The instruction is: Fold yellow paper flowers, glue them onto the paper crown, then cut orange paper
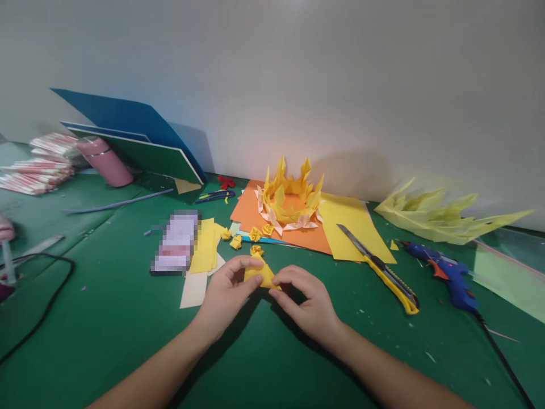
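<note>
A small folded piece of yellow paper [264, 276] is held up between my two hands over the green table. My left hand [232, 286] pinches its left part between thumb and fingers. With thumb and forefinger, my right hand [304, 292] grips its lower right corner. Just beyond lie several small folded yellow paper pieces [255, 234]. Behind them a crown-like ring of yellow and pale pink folded paper [292, 199] rests on orange paper sheets [244, 204]. Yellow paper strips [202, 247] lie left of my left hand.
To the right are a yellow utility knife [387, 278], partly on a yellow sheet [349, 221], a blue glue gun [453, 272] with a cord, and a pale yellow folded-paper piece [447, 213]. At left are a blurred phone [176, 241], a pink bottle [106, 162] and leaning boards [140, 153].
</note>
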`<state>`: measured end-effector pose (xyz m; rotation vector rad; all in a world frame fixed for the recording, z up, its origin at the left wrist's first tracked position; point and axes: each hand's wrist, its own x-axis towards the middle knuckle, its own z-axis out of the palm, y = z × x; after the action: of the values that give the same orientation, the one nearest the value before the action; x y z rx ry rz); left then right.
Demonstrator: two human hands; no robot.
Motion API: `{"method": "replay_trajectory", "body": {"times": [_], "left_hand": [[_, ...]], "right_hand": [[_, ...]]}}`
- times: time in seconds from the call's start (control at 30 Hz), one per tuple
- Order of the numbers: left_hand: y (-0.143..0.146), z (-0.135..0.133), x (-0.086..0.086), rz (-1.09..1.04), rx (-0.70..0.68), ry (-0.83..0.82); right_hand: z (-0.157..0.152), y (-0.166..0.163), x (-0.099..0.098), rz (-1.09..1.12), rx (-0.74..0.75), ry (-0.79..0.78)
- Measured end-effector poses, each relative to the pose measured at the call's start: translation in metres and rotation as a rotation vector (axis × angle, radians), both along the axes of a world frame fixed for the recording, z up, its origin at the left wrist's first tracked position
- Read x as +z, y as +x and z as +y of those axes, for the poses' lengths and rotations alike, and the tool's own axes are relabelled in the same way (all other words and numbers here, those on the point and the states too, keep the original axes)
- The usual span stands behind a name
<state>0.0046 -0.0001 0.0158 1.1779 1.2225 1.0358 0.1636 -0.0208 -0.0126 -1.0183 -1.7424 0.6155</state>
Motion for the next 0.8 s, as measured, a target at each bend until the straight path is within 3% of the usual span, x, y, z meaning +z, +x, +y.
{"method": "replay_trajectory", "body": {"times": [0.2,0.37,0.8], "left_hand": [[0.0001,0.0001,-0.0033,0.105,-0.049,0.174],[-0.0007,-0.0011,-0.0065,0.156,-0.086,0.225],[-0.0005,-0.0013,-0.0079,0.055,-0.118,0.079]], "right_hand": [[0.0004,-0.0006,0.0002,-0.001,-0.017,0.002],[0.0005,-0.0008,-0.0003,-0.019,-0.047,0.005],[0.0013,0.0001,-0.0005,-0.008,-0.039,-0.065]]}}
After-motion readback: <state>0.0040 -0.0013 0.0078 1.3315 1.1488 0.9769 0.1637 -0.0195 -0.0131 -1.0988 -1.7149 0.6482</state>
